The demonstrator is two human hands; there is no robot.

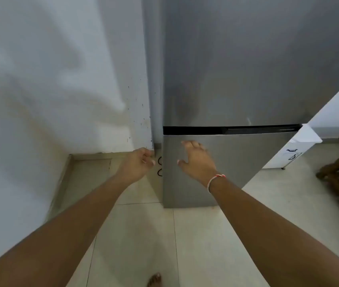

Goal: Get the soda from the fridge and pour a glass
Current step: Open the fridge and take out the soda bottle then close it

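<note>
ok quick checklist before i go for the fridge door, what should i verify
1. Fridge doors shut, nothing opened yet: ok.
2. Right hand free, fingers spread in front of the lower door: ok.
3. Left hand holds nothing, fingers loosely curled near the fridge's left edge: ok.
4. Grip point: dark recess between the doors is unobstructed: ok.
5. Soda inside: cannot tell, doors closed.
6. Glass ready for pouring: cannot tell, none in view.

A home kitchen corner.
A steel fridge [237,79] stands on floor tiles [206,245] beside a white wall [40,79].
</note>
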